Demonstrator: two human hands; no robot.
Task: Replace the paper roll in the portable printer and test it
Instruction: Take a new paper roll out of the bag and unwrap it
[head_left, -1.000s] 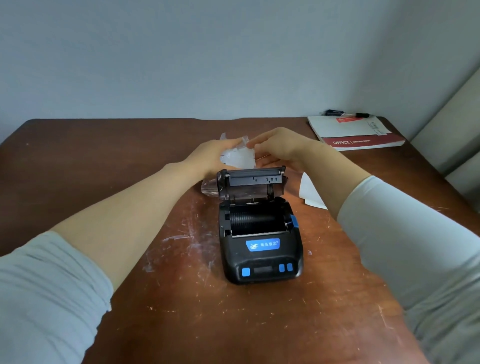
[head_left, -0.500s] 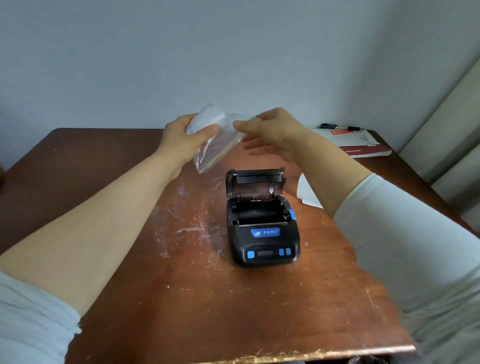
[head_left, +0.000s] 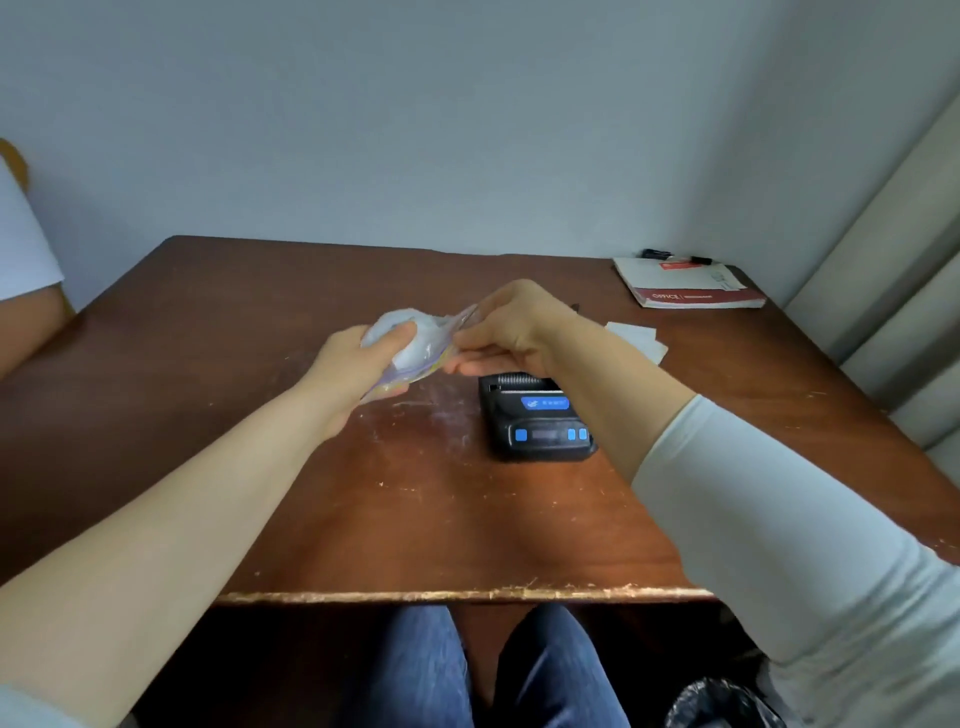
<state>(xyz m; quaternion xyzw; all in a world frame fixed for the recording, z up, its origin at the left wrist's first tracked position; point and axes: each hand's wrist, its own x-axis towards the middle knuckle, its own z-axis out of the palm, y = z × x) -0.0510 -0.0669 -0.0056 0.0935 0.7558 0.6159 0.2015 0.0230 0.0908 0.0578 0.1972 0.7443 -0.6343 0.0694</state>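
Observation:
A clear plastic bag (head_left: 423, 343) with a white paper roll inside hangs above the table, held between both hands. My left hand (head_left: 358, 364) grips its lower part around the roll. My right hand (head_left: 511, 327) pinches the bag's upper right edge. The black portable printer (head_left: 537, 423) with blue buttons sits on the brown table (head_left: 208, 338) just below and right of my right hand. Its lid area is partly hidden by my right wrist.
White paper slips (head_left: 636, 338) lie behind my right forearm. A red and white booklet (head_left: 688, 286) with pens lies at the far right corner. Another person's arm (head_left: 23, 291) shows at the left edge. A black bin bag (head_left: 722, 701) sits under the table's right side.
Both hands lifted the bag from behind the printer and now hold it left of the printer. The view pulled back, showing the table's near edge and my legs.

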